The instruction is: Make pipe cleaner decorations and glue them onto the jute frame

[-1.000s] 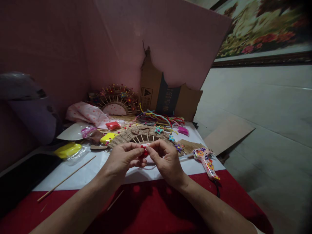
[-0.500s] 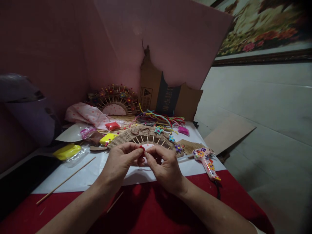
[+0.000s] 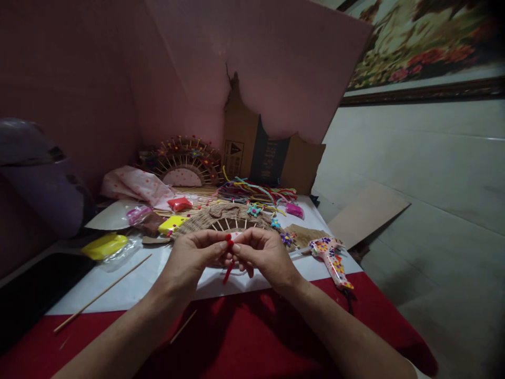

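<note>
Between both hands is a red fuzzy strip [image 3: 228, 272], bunched at the top with one end hanging down. My left hand [image 3: 197, 253] pinches it from the left side, thumb against index finger. From the right, the fingertips of my right hand [image 3: 264, 256] close on the same strip. Just behind the hands lies a woven half-round fan [image 3: 197, 223] with thin sticks and small coloured flowers along its edge; the hands hide its lower part.
A flowered glue gun [image 3: 330, 258] lies at the right. Yellow clay [image 3: 104, 246] and a long stick [image 3: 103, 292] are at the left. Behind are coloured fuzzy strips [image 3: 260, 190], a second fan [image 3: 183, 176] and torn cardboard [image 3: 300, 164].
A tail of the red strip now hangs below the fingers, where only a small red bit showed before. The right hand's fingers have shifted, and the whole view has moved slightly.
</note>
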A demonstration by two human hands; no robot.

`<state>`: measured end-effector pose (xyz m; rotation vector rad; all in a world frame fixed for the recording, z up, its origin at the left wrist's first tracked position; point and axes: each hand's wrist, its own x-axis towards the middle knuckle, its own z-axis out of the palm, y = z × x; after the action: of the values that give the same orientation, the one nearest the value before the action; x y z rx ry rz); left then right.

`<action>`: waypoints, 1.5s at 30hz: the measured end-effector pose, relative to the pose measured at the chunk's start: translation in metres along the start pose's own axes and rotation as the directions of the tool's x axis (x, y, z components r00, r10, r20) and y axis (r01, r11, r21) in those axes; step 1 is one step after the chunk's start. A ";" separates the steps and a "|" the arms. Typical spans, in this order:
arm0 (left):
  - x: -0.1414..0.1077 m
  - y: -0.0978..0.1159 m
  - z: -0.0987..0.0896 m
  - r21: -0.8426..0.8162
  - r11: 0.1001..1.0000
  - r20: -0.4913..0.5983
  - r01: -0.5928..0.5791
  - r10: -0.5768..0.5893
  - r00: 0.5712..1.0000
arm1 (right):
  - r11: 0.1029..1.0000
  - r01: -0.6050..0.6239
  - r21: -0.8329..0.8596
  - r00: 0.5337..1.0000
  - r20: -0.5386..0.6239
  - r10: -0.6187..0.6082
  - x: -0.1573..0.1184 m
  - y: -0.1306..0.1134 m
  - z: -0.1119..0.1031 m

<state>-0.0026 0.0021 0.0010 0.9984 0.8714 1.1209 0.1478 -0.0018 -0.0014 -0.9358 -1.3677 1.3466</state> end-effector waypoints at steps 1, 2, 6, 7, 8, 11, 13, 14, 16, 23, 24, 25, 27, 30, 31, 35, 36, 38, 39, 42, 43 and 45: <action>0.000 0.000 0.000 0.011 1.000 0.003 0.003 -0.003 1.000 | 1.000 -0.008 -0.011 1.000 0.017 0.008 0.000 0.000 -0.001; 0.001 0.000 0.000 0.020 1.000 0.007 0.006 -0.006 1.000 | 1.000 -0.009 -0.023 0.999 0.030 0.010 0.000 0.000 -0.001; 0.001 0.001 0.001 0.009 1.000 0.014 0.012 -0.012 1.000 | 0.996 0.082 -0.031 0.996 0.028 -0.081 0.003 0.003 -0.005; 0.000 0.001 0.001 -0.002 1.000 0.015 0.016 -0.016 1.000 | 0.991 0.130 -0.036 0.991 0.031 -0.129 0.003 0.004 -0.006; 0.000 0.002 0.002 -0.013 1.000 0.019 0.023 -0.023 1.000 | 0.981 0.185 -0.053 0.982 0.036 -0.183 0.003 0.005 -0.006; 0.000 0.002 0.002 -0.039 0.998 0.047 0.042 -0.040 0.998 | 0.912 0.361 -0.193 0.932 0.073 -0.354 0.003 0.007 -0.008; 0.000 0.001 0.001 -0.045 0.998 0.065 0.050 -0.047 0.997 | 0.827 0.472 -0.304 0.881 0.120 -0.458 0.002 0.006 -0.008; 0.000 0.001 0.000 -0.046 0.997 0.071 0.055 -0.051 0.996 | 0.784 0.514 -0.348 0.856 0.149 -0.495 0.001 0.005 -0.009; 0.000 0.000 -0.001 -0.052 0.997 0.078 0.063 -0.059 0.995 | 0.720 0.566 -0.401 0.821 0.193 -0.538 0.001 0.003 -0.010; -0.002 0.003 -0.001 -0.069 0.995 0.092 0.067 -0.060 0.994 | 0.825 0.432 -0.364 0.894 0.050 -0.446 0.005 0.013 -0.009; -0.002 0.003 -0.001 -0.070 0.995 0.082 0.067 -0.061 0.995 | 0.871 0.380 -0.312 0.919 0.024 -0.393 0.005 0.015 -0.008; -0.002 0.003 -0.001 -0.067 0.995 0.069 0.069 -0.064 0.996 | 0.910 0.326 -0.255 0.942 0.006 -0.336 0.006 0.016 -0.007; 0.000 0.001 -0.002 -0.055 0.996 0.041 0.074 -0.072 0.997 | 0.964 0.218 -0.150 0.975 -0.012 -0.222 0.006 0.018 -0.006; 0.002 -0.004 -0.005 -0.032 0.997 0.013 0.075 -0.075 0.997 | 0.996 0.079 -0.048 0.997 -0.012 -0.080 0.005 0.017 -0.005; 0.003 -0.006 -0.005 -0.024 0.997 0.010 0.070 -0.069 0.998 | 0.999 0.042 -0.021 0.999 -0.008 -0.042 0.005 0.016 -0.004; 0.003 -0.008 -0.005 -0.007 0.998 0.025 0.062 -0.062 0.998 | 0.989 -0.097 0.115 0.995 0.048 0.092 0.004 0.010 -0.005; 0.003 -0.007 -0.004 -0.008 0.998 0.032 0.066 -0.065 0.997 | 0.979 -0.135 0.154 0.990 0.065 0.126 0.004 0.009 -0.006; 0.002 -0.005 -0.003 -0.008 0.998 0.041 0.069 -0.069 0.997 | 0.954 -0.201 0.223 0.978 0.094 0.185 0.004 0.007 -0.007; 0.001 -0.004 -0.002 -0.006 0.998 0.044 0.066 -0.065 0.997 | 0.941 -0.227 0.251 0.972 0.111 0.206 0.004 0.006 -0.008; 0.000 -0.002 0.000 0.015 0.999 0.054 0.046 -0.047 0.997 | 0.909 -0.283 0.306 0.956 0.169 0.241 0.005 0.005 -0.010; 0.000 -0.002 0.000 0.029 0.999 0.055 0.034 -0.036 0.998 | 0.900 -0.298 0.318 0.951 0.187 0.248 0.005 0.005 -0.010; -0.001 -0.002 0.003 0.063 0.998 0.043 0.000 -0.003 0.999 | 0.876 -0.334 0.348 0.938 0.217 0.271 0.006 0.005 -0.011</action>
<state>0.0001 -0.0001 0.0001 1.0697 0.8768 1.0724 0.1564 0.0067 -0.0062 -0.8085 -1.0429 1.8861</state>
